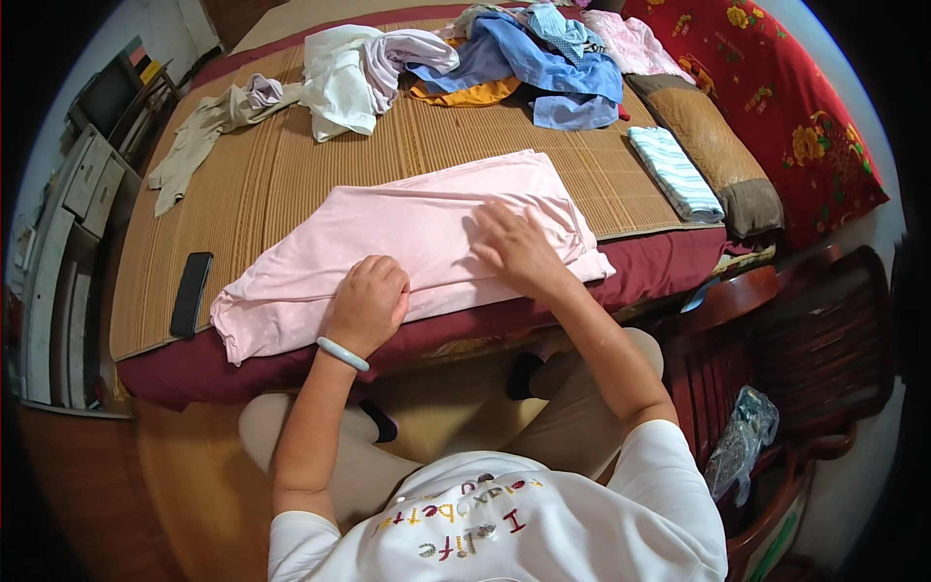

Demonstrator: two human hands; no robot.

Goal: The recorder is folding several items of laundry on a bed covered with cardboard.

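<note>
A pale pink garment [427, 218], folded lengthwise, lies across the near side of the bed; whether it is trousers or a top I cannot tell. My left hand [372, 296], with a pale bangle at the wrist, is closed on the cloth near its front edge, fingers curled under. Farther right, my right hand [514, 247] rests palm down on the garment, its fingers spread and slightly blurred. Small wrinkles gather in the cloth at its right end.
A bamboo mat [272, 194] covers the bed. Loose clothes, including a blue shirt [524, 58] and a white one [339, 78], lie at the back. A folded striped garment [676, 173], pillow [703, 136], black phone [191, 294] and wooden chair [805, 349] surround the workspace.
</note>
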